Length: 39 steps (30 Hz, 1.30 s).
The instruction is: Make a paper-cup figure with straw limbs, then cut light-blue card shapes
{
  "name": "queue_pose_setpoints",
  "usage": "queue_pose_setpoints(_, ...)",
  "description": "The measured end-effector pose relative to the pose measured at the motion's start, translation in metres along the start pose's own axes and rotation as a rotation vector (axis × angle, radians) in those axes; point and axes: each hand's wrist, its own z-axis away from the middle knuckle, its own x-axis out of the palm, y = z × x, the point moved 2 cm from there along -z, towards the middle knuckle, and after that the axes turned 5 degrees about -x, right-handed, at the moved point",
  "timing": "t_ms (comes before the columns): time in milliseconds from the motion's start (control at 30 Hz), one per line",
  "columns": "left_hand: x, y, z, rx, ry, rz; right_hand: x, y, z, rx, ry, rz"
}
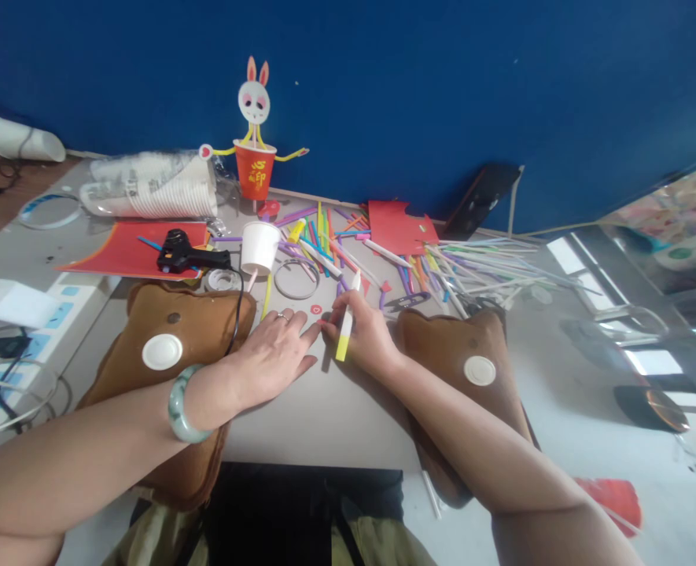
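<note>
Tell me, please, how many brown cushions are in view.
2. One brown cushion lies at the left, partly behind the left forearm; the other lies at the right, partly behind the right forearm. No others show.

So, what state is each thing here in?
White-and-yellow pen, held tilted in the right hand
Left hand, open, palm down
Glue gun, lying on red card
Power strip, with plugs in it
Wrapped cup stack, lying sideways
Rabbit figure, upright
Straws, loose and spread out
Brown cushions, lying flat
</note>
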Motion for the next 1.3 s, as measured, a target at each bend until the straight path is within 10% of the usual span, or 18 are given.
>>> queue_pose_setpoints(733,0.005,-0.002,0.007,0.066,0.045,0.089,-0.010,-0.001,0.008,-0.393,-0.286,0.480)
queue_pose_setpoints(1300,-0.003,-0.001,0.003,0.081,-0.021,0.066,-0.023,-0.008,0.008,-0.157,0.151,0.063)
